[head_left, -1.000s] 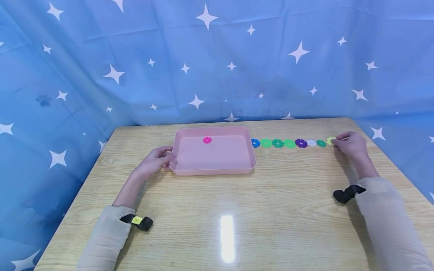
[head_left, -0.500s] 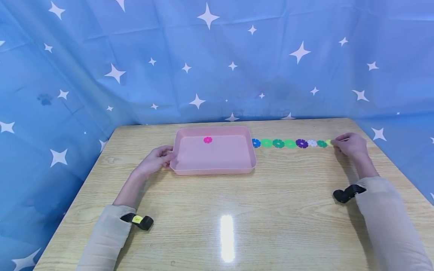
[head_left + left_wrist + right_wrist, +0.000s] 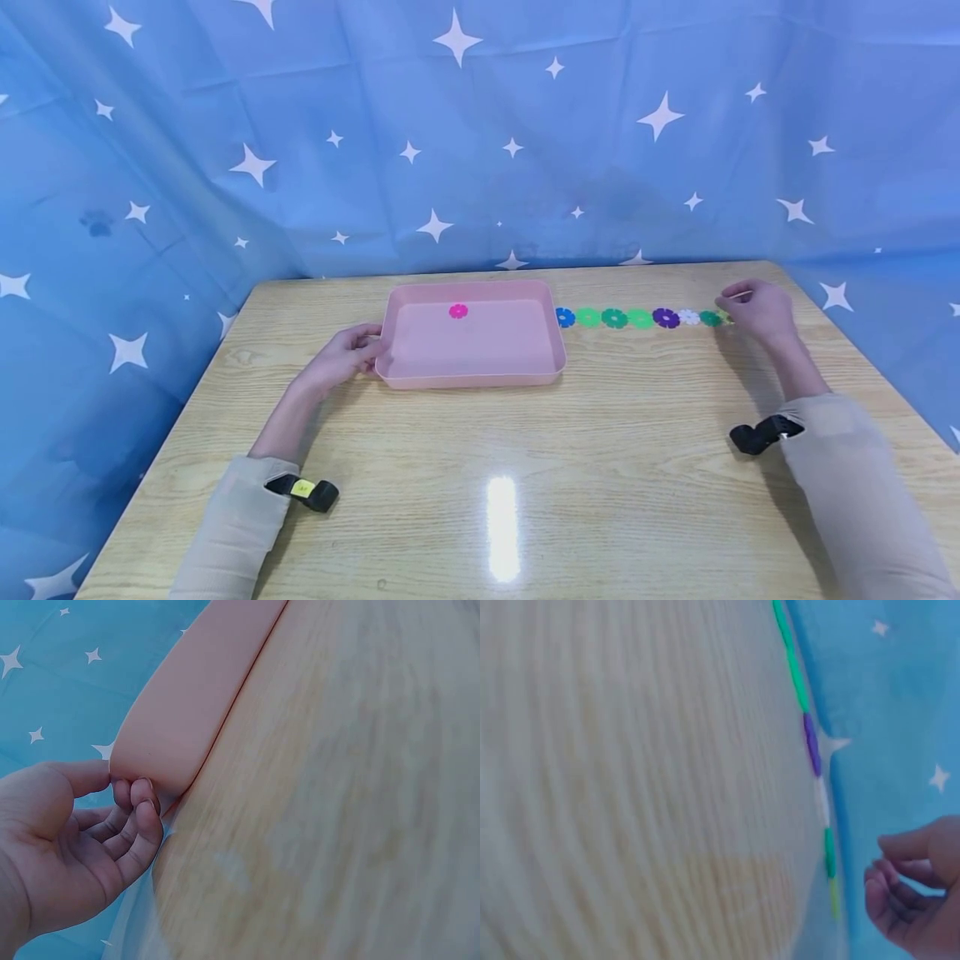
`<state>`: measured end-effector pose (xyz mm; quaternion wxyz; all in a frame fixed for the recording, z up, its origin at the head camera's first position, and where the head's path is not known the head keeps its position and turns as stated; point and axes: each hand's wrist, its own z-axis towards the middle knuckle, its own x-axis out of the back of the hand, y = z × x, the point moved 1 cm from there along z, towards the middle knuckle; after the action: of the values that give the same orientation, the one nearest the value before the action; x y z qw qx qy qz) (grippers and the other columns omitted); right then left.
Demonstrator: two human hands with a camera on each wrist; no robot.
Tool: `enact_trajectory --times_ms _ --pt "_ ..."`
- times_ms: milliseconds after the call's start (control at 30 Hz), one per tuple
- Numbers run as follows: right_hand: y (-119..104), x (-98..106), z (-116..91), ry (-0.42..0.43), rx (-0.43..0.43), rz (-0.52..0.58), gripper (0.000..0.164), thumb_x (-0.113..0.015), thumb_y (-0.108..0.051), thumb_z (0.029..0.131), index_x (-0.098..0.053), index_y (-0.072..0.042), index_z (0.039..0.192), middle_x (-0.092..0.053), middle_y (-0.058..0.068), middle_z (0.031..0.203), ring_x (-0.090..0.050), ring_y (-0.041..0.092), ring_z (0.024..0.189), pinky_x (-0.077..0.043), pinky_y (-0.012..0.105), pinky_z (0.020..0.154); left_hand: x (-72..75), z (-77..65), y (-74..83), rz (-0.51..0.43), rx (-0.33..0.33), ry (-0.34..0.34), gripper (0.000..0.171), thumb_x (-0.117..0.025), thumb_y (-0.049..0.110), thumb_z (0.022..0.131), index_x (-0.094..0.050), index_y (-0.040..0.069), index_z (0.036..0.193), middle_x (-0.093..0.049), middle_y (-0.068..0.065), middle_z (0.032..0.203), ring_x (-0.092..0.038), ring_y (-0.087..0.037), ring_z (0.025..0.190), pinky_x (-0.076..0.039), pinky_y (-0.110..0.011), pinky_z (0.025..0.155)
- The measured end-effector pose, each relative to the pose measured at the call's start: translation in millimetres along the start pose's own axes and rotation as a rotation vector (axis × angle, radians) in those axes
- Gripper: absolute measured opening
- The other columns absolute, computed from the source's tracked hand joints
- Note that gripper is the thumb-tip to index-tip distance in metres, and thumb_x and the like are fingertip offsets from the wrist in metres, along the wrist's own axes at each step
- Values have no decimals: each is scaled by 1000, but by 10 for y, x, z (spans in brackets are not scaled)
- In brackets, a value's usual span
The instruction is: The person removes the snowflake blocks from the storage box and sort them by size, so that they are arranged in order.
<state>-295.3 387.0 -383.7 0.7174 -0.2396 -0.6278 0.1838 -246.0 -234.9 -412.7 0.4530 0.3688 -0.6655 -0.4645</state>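
My left hand [image 3: 340,361] holds the left end of a shallow pink tray [image 3: 472,381]. In the left wrist view the thumb is on the rim and the fingers curl against the outer side. A pink flower-shaped disc [image 3: 458,311] lies inside the tray near its back. My right hand [image 3: 763,315] is just above the right end of a row of flower discs, fingers loosely bent and nothing seen between them. Partly hidden by it, the yellow disc [image 3: 835,898] lies next to a green disc [image 3: 709,318].
From the tray's right side the row runs along the back of the wooden table [image 3: 600,467]: a blue disc [image 3: 566,317], several green ones, a purple disc [image 3: 666,318] and a white disc [image 3: 689,317]. A blue star-patterned cloth [image 3: 465,125] hangs behind.
The yellow disc slid left against the green one under my right hand. That hand has since let go, rising and shifting slightly left. My left hand and the tray stay put.
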Motion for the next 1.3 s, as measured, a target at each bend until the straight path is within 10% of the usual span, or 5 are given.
enact_trajectory --times_ms 567,1300 --pt "-670 -359 -21 -50 209 60 38 -57 -27 104 -62 8 117 -64 31 109 -61 40 98 -47 24 64 1 -9 -6 2 -20 -9 49 -53 13 106 -40 -9 147 -60 -19 104 -57 -17 79 -53 -27 70" --pt "-1956 -1022 -206 -271 451 160 23 -61 -16 102 -64 2 116 -67 15 97 -62 25 85 -50 37 73 14 -8 -3 -21 -23 -9 48 -52 11 106 -39 -11 146 -60 -21 103 -59 -15 78 -54 -26 70"
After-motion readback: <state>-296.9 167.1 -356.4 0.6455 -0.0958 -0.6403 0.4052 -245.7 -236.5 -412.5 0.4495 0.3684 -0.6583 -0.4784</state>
